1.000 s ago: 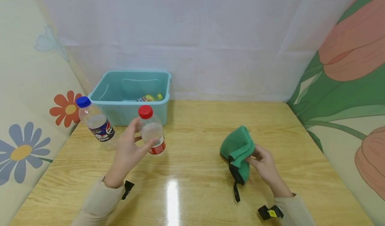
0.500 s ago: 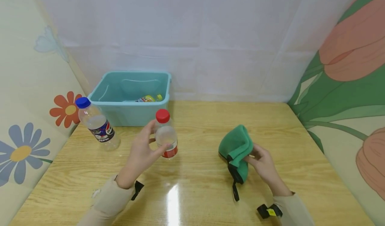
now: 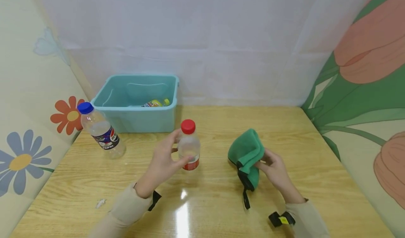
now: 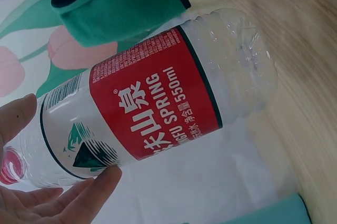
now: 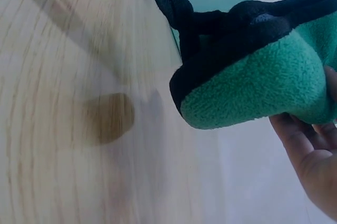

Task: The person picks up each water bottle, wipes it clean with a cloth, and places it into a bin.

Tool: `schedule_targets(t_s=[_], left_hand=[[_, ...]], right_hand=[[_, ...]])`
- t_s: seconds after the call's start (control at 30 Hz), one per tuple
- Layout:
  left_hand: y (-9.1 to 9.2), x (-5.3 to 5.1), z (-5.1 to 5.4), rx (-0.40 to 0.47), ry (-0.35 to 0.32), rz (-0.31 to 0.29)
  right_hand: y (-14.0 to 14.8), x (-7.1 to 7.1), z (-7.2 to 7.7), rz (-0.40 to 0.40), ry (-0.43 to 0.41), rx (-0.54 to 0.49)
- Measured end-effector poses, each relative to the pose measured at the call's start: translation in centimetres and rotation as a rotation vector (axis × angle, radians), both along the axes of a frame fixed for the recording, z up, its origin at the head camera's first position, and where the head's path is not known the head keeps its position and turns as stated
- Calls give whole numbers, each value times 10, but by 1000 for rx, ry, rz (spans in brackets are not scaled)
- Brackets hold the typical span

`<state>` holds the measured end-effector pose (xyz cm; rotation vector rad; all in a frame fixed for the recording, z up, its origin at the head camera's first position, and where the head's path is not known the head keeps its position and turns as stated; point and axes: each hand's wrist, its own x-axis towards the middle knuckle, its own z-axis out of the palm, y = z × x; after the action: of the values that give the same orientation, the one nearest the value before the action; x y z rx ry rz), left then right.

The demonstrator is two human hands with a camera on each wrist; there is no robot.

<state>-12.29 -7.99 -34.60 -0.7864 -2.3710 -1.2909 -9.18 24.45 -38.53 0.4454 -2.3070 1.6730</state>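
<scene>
Nearest the wearer, on the near side of the turquoise bin (image 3: pixel 143 122), a small white scrap (image 3: pixel 100 203) lies on the wooden table (image 3: pixel 218 213). Beyond it, well to the bin's right and nearer than the bin, the right hand (image 3: pixel 276 169) pinches a green cloth (image 3: pixel 243 148) with black edging between thumb and fingers. The hold takes up a gathered fold at one side, presumably because so soft a thing offers no firm edge; the rest droops, its black loop (image 3: pixel 246 199) hanging down. Slightly farther off, in front of the bin and just to its right, the left hand (image 3: pixel 165 158) holds a red-capped bottle (image 3: pixel 190 148), thumb on one side of the upper body and fingers on the other. This opposed hold probably steadies a smooth, round form, and it leaves the cap exposed; whether the base touches the table cannot be told. A blue-capped bottle (image 3: pixel 104 135) stands by the bin's left front, apart from both hands, its base seemingly support enough. The bin itself sits toward the back, before a white sheet (image 3: pixel 221 37); inside, a yellow-capped bottle (image 3: pixel 154 103) lies partly hidden by the front wall, which would keep it from rolling away.
</scene>
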Motion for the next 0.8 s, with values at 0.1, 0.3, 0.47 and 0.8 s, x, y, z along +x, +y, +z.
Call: schedule_targets(t_s=[0.1, 0.3, 0.47, 0.8], left_hand=[[7, 1, -2, -10, -23, -17], [17, 2, -5, -30, -58, -55], [22, 2, -9, -22, -70, -85], [29, 2, -18, 3, -71, -128]], right_hand=[[-1, 0, 2, 2, -4, -1], [-3, -1, 3, 3, -9, -6], [-6, -2, 4, 13, -14, -22], [-20, -6, 13, 63, 60, -37]])
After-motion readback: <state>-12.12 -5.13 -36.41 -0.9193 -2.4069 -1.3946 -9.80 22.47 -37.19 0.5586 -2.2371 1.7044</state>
